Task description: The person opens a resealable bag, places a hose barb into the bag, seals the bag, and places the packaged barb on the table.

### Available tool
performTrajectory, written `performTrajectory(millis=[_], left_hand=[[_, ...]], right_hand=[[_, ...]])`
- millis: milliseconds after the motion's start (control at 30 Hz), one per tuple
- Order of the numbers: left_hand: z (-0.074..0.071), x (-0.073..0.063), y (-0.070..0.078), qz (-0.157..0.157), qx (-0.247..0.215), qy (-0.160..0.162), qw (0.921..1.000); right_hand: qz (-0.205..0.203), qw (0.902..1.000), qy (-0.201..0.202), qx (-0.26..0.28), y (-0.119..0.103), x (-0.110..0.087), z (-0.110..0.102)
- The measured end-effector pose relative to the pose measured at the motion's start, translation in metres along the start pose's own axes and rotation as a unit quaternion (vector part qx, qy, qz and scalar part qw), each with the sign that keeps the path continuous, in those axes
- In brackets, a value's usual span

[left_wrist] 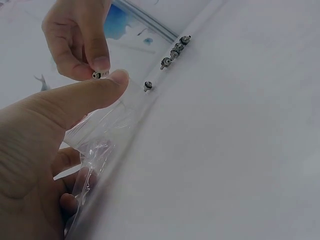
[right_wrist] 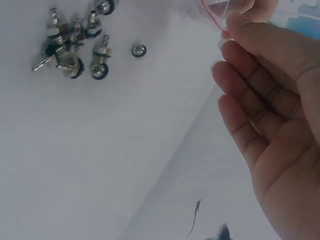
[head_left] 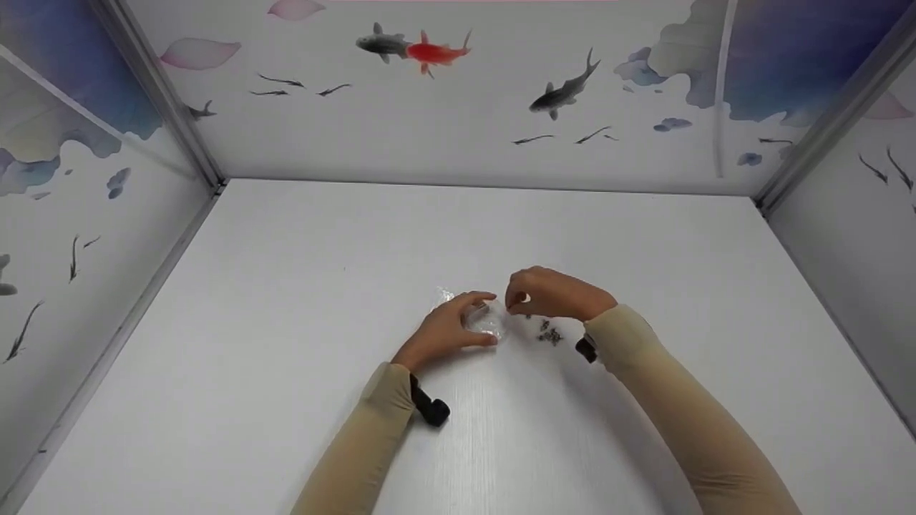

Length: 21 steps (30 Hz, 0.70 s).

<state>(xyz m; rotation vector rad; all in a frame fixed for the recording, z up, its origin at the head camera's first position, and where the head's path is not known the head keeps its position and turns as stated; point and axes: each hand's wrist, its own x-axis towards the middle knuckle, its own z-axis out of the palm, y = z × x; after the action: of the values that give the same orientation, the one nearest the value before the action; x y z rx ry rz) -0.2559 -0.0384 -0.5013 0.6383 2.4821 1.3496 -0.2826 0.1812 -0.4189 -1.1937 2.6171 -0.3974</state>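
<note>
A clear plastic zip bag (head_left: 489, 323) lies within the curve of my left hand (head_left: 445, 327), thumb and forefinger spread at its mouth. In the left wrist view the other fingers curl behind the crinkled film (left_wrist: 100, 132). My right hand (head_left: 557, 292) is just right of the bag. Its thumb and forefinger pinch a small silver-and-black metal fitting (left_wrist: 98, 75) beside the left thumb. A red zip line (right_wrist: 212, 16) shows at those fingertips in the right wrist view. Several similar threaded fittings (right_wrist: 75, 47) lie in a loose cluster below the right hand, a single one (right_wrist: 139, 50) apart from them.
The white tabletop (head_left: 286, 300) spreads around both hands. Panels printed with fish (head_left: 565, 93) and petals stand at the back and both sides, joined by grey metal corner posts (head_left: 175, 100). Black wrist straps with small cameras (head_left: 431, 410) sit at the sleeve cuffs.
</note>
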Motion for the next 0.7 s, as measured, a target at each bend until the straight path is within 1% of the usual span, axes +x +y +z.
performTrajectory(millis=[167, 333, 533, 700], left_hand=[[0.0003, 0.0000, -0.0005, -0.006, 0.005, 0.001, 1.0000], [0.0006, -0.0006, -0.0007, -0.007, 0.006, -0.001, 1.0000], [0.0008, -0.0006, -0.0013, -0.011, 0.013, -0.005, 0.9998], [-0.0003, -0.0004, -0.0013, -0.004, 0.015, -0.001, 0.9999]], right_hand=[[-0.011, 0.9999, -0.002, 0.010, -0.0048, 0.0066, 0.0010], [-0.004, 0.9999, -0.008, 0.008, -0.0074, 0.0099, 0.0032], [-0.005, 0.9999, -0.007, 0.012, -0.0084, 0.0067, 0.0019], [0.015, 0.9998, -0.010, 0.013, -0.0043, 0.0013, 0.0003]])
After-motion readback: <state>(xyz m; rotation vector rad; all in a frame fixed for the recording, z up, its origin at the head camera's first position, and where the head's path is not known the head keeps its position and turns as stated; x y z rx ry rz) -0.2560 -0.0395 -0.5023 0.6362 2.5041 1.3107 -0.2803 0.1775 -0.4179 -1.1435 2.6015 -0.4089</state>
